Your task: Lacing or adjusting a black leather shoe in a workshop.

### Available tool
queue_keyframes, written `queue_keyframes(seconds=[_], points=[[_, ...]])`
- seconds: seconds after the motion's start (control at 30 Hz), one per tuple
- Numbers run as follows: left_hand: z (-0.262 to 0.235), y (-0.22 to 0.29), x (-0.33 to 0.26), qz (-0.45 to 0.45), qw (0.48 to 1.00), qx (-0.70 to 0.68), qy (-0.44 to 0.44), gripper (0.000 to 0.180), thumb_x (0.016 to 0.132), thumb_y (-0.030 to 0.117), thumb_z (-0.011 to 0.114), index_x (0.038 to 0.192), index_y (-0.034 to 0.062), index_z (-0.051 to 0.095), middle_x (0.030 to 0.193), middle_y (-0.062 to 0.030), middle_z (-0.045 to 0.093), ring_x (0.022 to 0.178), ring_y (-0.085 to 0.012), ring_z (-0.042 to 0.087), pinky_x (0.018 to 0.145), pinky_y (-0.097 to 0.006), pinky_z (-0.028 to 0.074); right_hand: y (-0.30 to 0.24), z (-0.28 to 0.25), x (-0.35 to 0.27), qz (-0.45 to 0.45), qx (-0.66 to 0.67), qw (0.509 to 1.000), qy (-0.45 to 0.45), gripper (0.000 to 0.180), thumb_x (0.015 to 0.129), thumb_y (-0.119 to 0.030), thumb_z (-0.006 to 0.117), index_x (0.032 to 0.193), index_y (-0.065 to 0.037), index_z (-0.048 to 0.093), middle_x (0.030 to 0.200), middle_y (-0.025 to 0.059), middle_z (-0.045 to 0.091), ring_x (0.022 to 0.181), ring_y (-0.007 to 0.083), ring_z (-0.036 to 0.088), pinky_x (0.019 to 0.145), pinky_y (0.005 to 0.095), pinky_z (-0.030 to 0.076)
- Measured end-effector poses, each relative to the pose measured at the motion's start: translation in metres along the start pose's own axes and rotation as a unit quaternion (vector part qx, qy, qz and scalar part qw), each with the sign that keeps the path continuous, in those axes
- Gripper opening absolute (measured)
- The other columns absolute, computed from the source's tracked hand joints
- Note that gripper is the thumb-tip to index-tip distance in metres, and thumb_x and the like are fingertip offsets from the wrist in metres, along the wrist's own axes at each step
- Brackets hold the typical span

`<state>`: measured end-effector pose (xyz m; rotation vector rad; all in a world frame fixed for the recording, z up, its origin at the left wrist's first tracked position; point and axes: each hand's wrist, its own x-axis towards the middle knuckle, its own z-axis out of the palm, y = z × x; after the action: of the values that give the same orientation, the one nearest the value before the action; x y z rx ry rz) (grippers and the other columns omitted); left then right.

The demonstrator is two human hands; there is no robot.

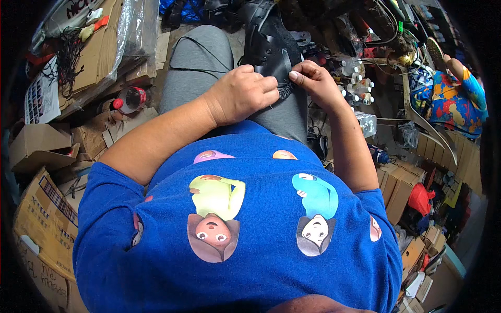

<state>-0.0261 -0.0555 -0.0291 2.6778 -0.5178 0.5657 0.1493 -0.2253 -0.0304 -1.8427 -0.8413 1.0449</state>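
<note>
Left hand (242,93) and right hand (312,79) both pinching black leather piece (269,49) on the lap (grey trousers (201,62)). Spools of thread (355,86) just right; cardboard boxes (42,208) left.

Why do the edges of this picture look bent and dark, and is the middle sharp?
Head view: a fisheye lens bows straight lines near the rim, as on the cardboard box, and the corners go black. Light is soft and even, with no hard shadows or glare. The left hand and right hand on the black leather piece look fairly sharp; the clutter near the rim is small and squeezed.
</note>
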Motion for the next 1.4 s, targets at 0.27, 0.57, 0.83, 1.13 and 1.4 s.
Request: queue_keyframes(seconds=[0.27, 0.57, 0.83, 1.13, 1.4], points=[[0.003, -0.010, -0.004, -0.256, 0.927, -0.274, 0.023, 0.018, 0.079, 0.014, 0.068, 0.094, 0.0054, 0.066, 0.088, -0.0104, 0.061, 0.084, -0.0295, 0.061, 0.075, -0.036, 0.050, -0.022, 0.031, -0.009, -0.079, -0.112, 0.972, 0.191, 0.016, 0.077, -0.013, 0.075, 0.087, -0.004, 0.065, 0.076, 0.0038, 0.057, 0.068, 0.0139, 0.055, 0.063, 0.0272, 0.045], [0.011, -0.029, 0.015, -0.200, 0.956, -0.215, 0.027, 0.017, 0.078, 0.008, 0.067, 0.095, 0.0072, 0.066, 0.093, -0.0096, 0.061, 0.088, -0.0276, 0.061, 0.078, -0.036, 0.050, -0.019, 0.017, -0.030, -0.139, -0.234, 0.950, 0.152, 0.018, 0.075, -0.005, 0.071, 0.093, -0.011, 0.071, 0.080, 0.0057, 0.059, 0.073, 0.0189, 0.061, 0.067, 0.0290, 0.049], [0.012, -0.055, 0.049, -0.160, 0.951, -0.247, -0.091, 0.014, 0.078, 0.017, 0.070, 0.090, 0.0109, 0.071, 0.097, -0.0077, 0.060, 0.091, -0.0262, 0.061, 0.081, -0.035, 0.048, -0.026, 0.010, -0.031, -0.055, -0.206, 0.973, 0.084, 0.030, 0.077, 0.003, 0.065, 0.099, -0.015, 0.072, 0.082, 0.0052, 0.056, 0.080, 0.0173, 0.059, 0.072, 0.0281, 0.048], [0.017, -0.073, 0.065, -0.164, 0.884, -0.367, -0.237, 0.019, 0.077, 0.013, 0.068, 0.096, 0.0096, 0.072, 0.094, -0.0084, 0.060, 0.095, -0.0236, 0.058, 0.087, -0.034, 0.045, -0.028, 0.003, -0.033, -0.015, -0.182, 0.982, 0.039, 0.042, 0.074, 0.009, 0.058, 0.105, -0.016, 0.071, 0.083, 0.0062, 0.050, 0.076, 0.0171, 0.055, 0.073, 0.0282, 0.047], [0.010, -0.074, 0.066, -0.170, 0.846, -0.422, -0.279, 0.032, 0.074, 0.008, 0.060, 0.104, 0.0090, 0.072, 0.093, -0.0100, 0.062, 0.098, -0.0238, 0.056, 0.091, -0.032, 0.043, -0.026, 0.007, -0.037, -0.036, -0.210, 0.975, 0.066, 0.026, 0.079, -0.004, 0.068, 0.102, -0.014, 0.072, 0.076, 0.0036, 0.051, 0.072, 0.0148, 0.054, 0.067, 0.0263, 0.046]])
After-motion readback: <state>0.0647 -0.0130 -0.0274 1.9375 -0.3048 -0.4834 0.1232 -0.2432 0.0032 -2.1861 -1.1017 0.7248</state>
